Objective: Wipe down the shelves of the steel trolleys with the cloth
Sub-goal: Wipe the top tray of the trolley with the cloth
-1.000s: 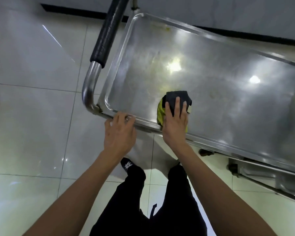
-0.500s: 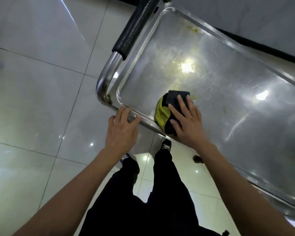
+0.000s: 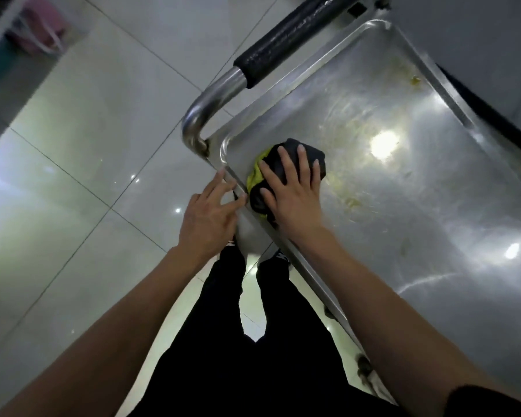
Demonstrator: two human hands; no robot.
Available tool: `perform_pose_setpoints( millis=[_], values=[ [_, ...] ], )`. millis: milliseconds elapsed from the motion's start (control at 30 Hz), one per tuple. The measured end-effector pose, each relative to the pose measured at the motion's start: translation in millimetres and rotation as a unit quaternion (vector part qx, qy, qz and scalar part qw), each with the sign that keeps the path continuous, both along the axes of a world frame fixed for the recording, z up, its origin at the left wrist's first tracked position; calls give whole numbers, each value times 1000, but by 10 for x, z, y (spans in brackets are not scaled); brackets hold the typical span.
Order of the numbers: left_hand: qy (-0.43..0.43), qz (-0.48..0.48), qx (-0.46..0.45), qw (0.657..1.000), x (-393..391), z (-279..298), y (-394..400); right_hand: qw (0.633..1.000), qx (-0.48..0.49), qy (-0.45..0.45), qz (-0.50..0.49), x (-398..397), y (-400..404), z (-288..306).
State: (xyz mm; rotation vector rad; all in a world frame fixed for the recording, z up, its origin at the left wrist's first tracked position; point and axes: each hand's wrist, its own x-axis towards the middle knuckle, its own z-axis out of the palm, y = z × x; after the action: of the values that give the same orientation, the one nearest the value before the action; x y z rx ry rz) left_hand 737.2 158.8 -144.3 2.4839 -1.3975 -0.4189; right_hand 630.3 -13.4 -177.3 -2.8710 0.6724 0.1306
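Observation:
The top shelf of a steel trolley (image 3: pixel 418 236) fills the right side of the view, smeared with yellowish residue. A bunched black and yellow-green cloth (image 3: pixel 286 155) lies on the shelf near its left front corner. My right hand (image 3: pixel 292 191) presses flat on the cloth with fingers spread. My left hand (image 3: pixel 208 212) rests on the trolley's front rim just left of the cloth, fingers straight and spread.
The trolley's push handle (image 3: pixel 286 40), steel tube with a black grip, runs along the shelf's left end. Glossy white floor tiles (image 3: pixel 88 145) lie to the left. My black-trousered legs stand below the rim. Pink and teal items (image 3: pixel 39 28) sit far left.
My right hand has slid the cloth along the shelf toward the left corner by the handle. My left hand stays by the front rim, its fingers now straighter. The view has tilted.

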Motion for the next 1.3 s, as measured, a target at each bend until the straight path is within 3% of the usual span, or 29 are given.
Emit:
perform_pose_setpoints(
  millis=[200, 333, 633, 833, 967, 1067, 1167, 1300],
  values=[
    [25, 29, -31, 999, -55, -36, -2, 1000, 23, -7, 8, 791, -108, -13],
    [19, 25, -15, 999, -8, -13, -48, 999, 29, -15, 15, 904, -172, -5],
    [-37, 10, 38, 999, 59, 38, -282, 993, 39, -46, -106, -10, -326, 35],
    [-31, -172, -12, 985, -220, 122, -808, 976, 51, -42, -206, -767, -238, 131],
    [-5, -343, 7, 939, -371, 133, -1066, 954, 63, -51, -288, -1296, -177, 204],
    [-32, -515, 64, 854, -540, 107, -1074, 931, 82, -80, -345, -1680, -176, 246],
    [-73, -601, 65, 793, -734, 53, -1051, 914, 97, -112, -378, -1965, -215, 251],
    [-86, -608, 71, 786, -865, -3, -1063, 909, 94, -96, -396, -2218, -298, 229]
  ],
)
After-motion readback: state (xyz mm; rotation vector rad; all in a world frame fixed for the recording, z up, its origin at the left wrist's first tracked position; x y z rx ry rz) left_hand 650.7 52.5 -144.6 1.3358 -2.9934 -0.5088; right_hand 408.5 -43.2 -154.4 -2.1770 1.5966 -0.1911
